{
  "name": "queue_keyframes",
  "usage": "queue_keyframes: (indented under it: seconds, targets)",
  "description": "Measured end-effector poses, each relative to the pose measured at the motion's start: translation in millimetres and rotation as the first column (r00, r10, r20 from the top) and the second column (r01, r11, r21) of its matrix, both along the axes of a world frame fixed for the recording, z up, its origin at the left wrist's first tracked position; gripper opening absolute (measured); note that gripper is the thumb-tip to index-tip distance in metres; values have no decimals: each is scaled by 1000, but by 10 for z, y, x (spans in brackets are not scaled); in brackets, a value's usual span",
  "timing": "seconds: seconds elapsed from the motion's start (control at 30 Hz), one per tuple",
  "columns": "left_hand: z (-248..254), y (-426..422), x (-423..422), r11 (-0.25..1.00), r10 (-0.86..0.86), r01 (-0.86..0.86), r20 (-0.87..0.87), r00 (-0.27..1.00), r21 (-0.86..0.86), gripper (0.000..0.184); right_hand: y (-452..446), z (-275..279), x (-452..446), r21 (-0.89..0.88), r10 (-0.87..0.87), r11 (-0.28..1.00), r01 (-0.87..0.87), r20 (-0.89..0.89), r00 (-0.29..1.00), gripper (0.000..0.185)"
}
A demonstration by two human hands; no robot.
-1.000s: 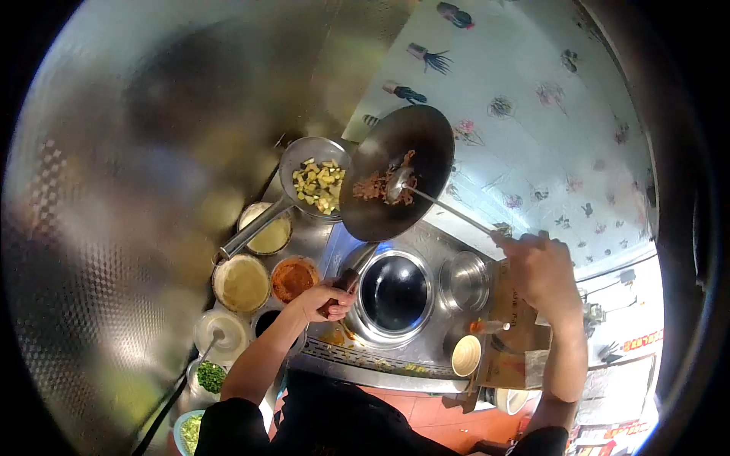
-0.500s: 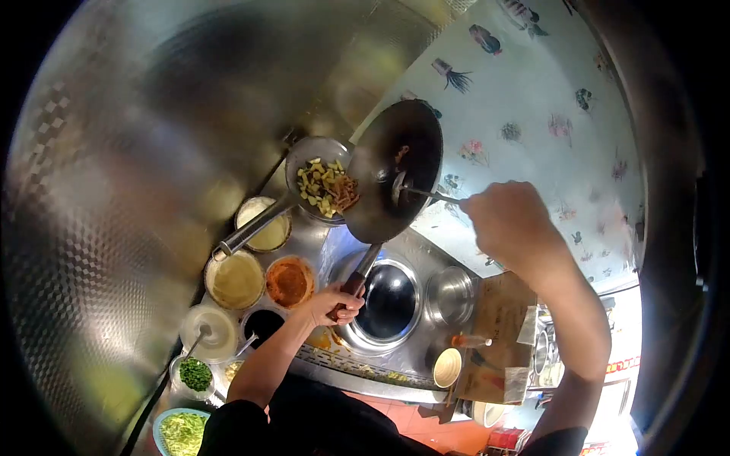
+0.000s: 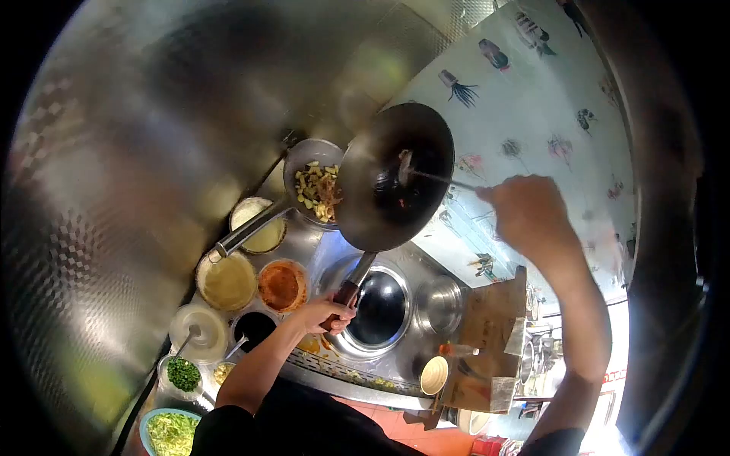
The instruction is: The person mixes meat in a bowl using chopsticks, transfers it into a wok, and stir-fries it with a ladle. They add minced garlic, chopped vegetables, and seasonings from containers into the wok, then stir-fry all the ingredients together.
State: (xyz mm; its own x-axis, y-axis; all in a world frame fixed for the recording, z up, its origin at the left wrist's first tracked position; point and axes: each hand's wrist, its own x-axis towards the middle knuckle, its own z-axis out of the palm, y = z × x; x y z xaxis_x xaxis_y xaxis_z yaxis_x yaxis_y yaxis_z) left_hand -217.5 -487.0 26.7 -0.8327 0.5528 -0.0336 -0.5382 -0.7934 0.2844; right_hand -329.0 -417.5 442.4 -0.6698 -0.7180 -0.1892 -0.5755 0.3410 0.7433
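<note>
Tilted wok (image 3: 366,171) held up beside a smaller pan (image 3: 315,150), a ladle (image 3: 406,163) inside it.
The wok's edge overlaps the pan's in this view; whether they touch cannot be told. Its slant probably leaves the bowl open to the ladle and lets loose bits slide. The left hand (image 3: 331,315) has its grip closed around the wok handle (image 3: 346,295), likely to steady the weight; the right hand (image 3: 532,207) has its grip wrapped tight on the ladle's shaft, well out from the bowl, perhaps for reach. Pale green chunks (image 3: 307,186) and brown pieces (image 3: 329,199) lie in the pan. Around them, the steel worktop (image 3: 306,243) carries a red sauce tub (image 3: 283,286) and chopped greens (image 3: 183,374), presumably set within arm's reach.
</note>
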Motion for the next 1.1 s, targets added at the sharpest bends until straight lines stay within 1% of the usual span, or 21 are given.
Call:
queue_keyframes:
  seconds: [0.07,0.17,0.27,0.3,0.33,0.4,0.5,0.57,0.63,0.67,0.77,0.87,0.93,1.0,1.1]
  targets:
    - [-43,13,-9,1000,4,-4,-17,1000,-20,31,-20,124,14,12,44,999,-44,-62,997,36]
    - [-27,20,27,998,4,-5,-21,1000,-61,32,-34,-34,-257,37,69,997,-66,-67,995,36]
    - [-30,22,62,997,24,-28,-58,998,-75,33,58,-452,-636,-26,192,981,-192,0,981,40]
    - [-20,20,79,997,34,-39,-72,997,-73,33,80,-527,-701,-39,195,980,-194,46,980,41]
    - [-2,9,90,996,33,-39,-64,997,-84,28,101,-592,-751,-53,200,979,-195,96,975,42]
    - [7,-28,84,996,3,-9,-70,998,-88,28,127,-618,-720,-97,224,973,-210,167,960,45]
    - [-44,-33,46,998,0,-4,-68,998,-63,29,144,-313,-503,-50,66,997,-60,135,989,46]
    - [-80,-2,10,998,3,-7,-63,998,-59,29,230,5,-327,-101,108,990,-98,98,989,46]
    - [-108,1,-8,996,9,-13,-51,999,-83,29,237,290,-154,-41,17,999,-14,71,997,45]
    - [-124,1,-10,996,11,-16,-49,999,-86,29,234,363,-111,-13,-26,1000,26,56,998,45]
    - [-170,8,-23,994,3,-8,-46,999,-113,29,212,398,-85,-21,-17,1000,20,98,995,42]
    - [-80,-35,17,991,0,-6,-41,999,-137,28,83,109,-215,-55,-4,998,14,180,984,31]
    - [-107,-15,54,989,7,-15,-57,998,-144,27,146,-326,-532,-155,97,986,-64,218,971,32]
    - [-80,14,89,987,3,-11,-54,999,-158,25,135,-675,-721,-202,75,979,-20,267,961,37]
    - [-49,22,107,989,-6,-1,-46,999,-147,25,141,-776,-757,-244,128,968,-59,278,952,39]
